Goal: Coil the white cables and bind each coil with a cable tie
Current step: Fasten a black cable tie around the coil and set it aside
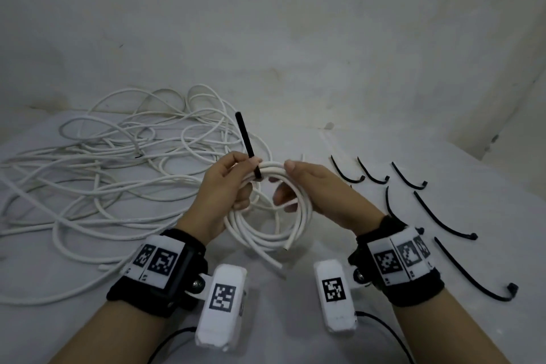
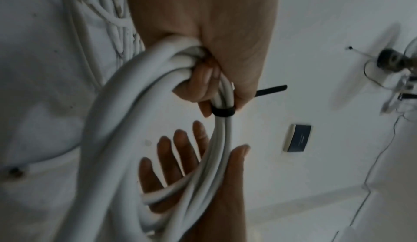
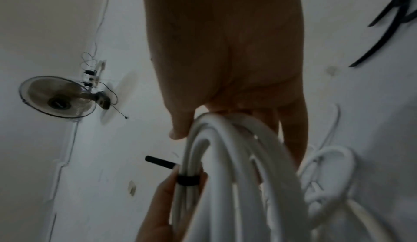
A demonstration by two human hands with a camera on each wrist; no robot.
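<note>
The left hand (image 1: 226, 186) grips the top of a white coil (image 1: 266, 213) and holds it up over the bench (image 1: 339, 334). Its fingers are curled round the strands, just beside a black tie (image 1: 256, 170) that is already wrapped round them. The long tail of the tie sticks up and away from the person. The right hand (image 1: 319, 189) holds the other side of the coil. Its thumb rests on top, and its fingers reach straight through the ring without closing tight.

The tie looks snug, but I cannot tell if it is pulled all the way tight. If it is still loose, the loops could slip and the coil could spring open when a hand lets go. One cut end of the cable (image 1: 285, 248) pokes out at the bottom of the coil, outside the tie. It could flop loose and pull a loop out with it.

A big heap of loose cable (image 1: 118, 162) lies on the bench to the left, well apart from the spare ties (image 1: 443, 221) lined up on the right. If the coil is put down on the heap, it could get mixed up in it. The long tail could also catch on a strand there.
</note>
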